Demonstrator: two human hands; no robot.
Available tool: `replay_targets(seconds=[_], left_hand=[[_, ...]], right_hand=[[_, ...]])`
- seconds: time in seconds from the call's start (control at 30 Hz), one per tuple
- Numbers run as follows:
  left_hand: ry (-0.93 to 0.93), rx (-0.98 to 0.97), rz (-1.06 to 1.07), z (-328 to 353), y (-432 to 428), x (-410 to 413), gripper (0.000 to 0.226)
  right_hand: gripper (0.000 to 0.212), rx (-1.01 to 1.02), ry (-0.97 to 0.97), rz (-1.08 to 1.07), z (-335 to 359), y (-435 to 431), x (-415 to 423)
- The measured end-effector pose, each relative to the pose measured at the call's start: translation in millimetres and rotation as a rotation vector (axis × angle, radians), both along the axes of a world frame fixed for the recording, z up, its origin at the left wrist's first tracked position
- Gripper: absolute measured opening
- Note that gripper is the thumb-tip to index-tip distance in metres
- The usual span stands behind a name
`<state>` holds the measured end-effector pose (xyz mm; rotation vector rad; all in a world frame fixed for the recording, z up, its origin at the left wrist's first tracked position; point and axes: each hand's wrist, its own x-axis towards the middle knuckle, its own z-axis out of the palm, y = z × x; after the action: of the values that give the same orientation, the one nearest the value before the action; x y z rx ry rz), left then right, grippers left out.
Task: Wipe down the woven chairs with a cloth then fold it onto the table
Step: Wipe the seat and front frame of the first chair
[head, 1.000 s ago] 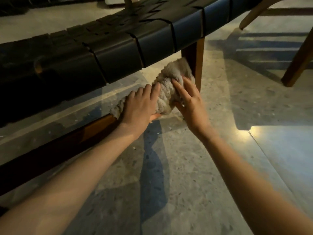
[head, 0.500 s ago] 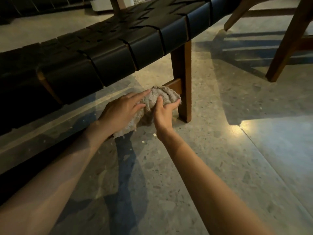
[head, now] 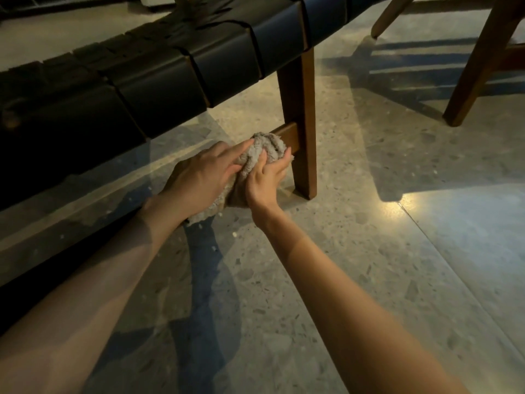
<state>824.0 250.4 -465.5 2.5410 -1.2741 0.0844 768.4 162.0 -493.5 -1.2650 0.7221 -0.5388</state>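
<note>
I see both forearms reaching fwd over speckled grey terrazzo floor (head: 369, 251). L hand (head: 204, 172): fingers straight, pressing flat on top of bunched grey-beige terry cloth (head: 267, 146). R hand (head: 265, 182): fingers curled round cloth's near side, gripping it. Cloth sits on low brown wooden rail (head: 290, 135), just beside brown wooden chair leg (head: 301, 109). Above: seat of wide black woven straps (head: 170, 75). Further back, R side: legs of 2nd wooden chair (head: 477, 66).
</note>
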Motion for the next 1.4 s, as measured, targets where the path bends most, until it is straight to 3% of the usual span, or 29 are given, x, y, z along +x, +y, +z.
replay_targets(seconds=[0.17,0.37,0.53,0.7,0.9,1.13,1.27,1.4], left_hand=[[-0.152,0.084,0.105,-4,67,-17,0.056],[-0.21,0.199,0.254,-4,153,-44,0.055],[-0.236,0.139,0.27,0,229,-62,0.048],[-0.317,0.198,0.48,-7,283,-86,0.044],[-0.226,0.15,0.705,-7,304,-106,0.046],[-0.294,-0.079,0.716,-1,294,-126,0.039],[-0.345,-0.151,0.665,-7,263,-143,0.036],[-0.148,-0.318,0.509,-13,210,-137,0.037]], right_hand=[[0.067,0.122,-0.039,0.044,-4,60,-7],[0.065,0.185,-0.06,0.004,-1,147,-17],[0.046,0.165,-0.12,0.038,-2,214,-34],[0.032,0.074,-0.068,0.198,-15,257,-52],[0.028,0.099,-0.013,0.494,-13,280,-65],[0.025,0.023,0.138,0.66,1,262,-73],[0.023,-0.071,0.041,0.546,2,222,-87],[0.026,-0.172,-0.013,0.338,7,164,-102]])
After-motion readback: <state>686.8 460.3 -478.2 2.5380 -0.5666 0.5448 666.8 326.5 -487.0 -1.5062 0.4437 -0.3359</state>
